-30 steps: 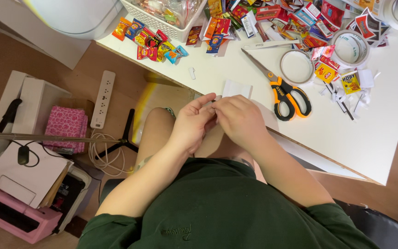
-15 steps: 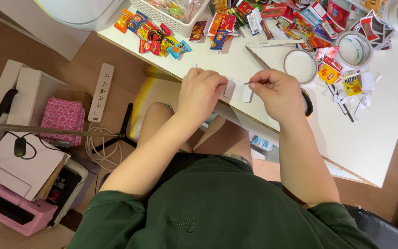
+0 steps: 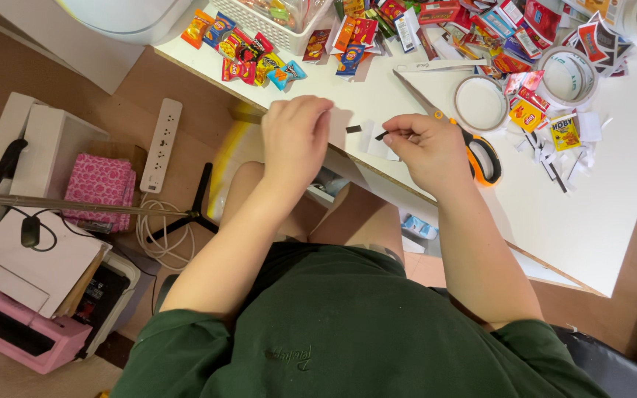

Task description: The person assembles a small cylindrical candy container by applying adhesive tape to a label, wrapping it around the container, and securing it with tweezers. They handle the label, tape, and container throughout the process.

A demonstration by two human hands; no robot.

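Left hand (image 3: pixel 295 136) pinches white paper piece (image 3: pixel 339 127), right hand (image 3: pixel 425 147) grips dark strip (image 3: pixel 382 135); pieces apart, unjoined; scissors (image 3: pixel 473 147) idle.

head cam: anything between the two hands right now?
In the head view, a small dark strip lies on the white table between the left hand and the right hand. White paper sits beside it, by the right hand.

scissors (image 3: pixel 473 147) on table (image 3: pixel 613 221), tape rolls (image 3: pixel 481 103) behind, basket (image 3: pixel 274 22) left
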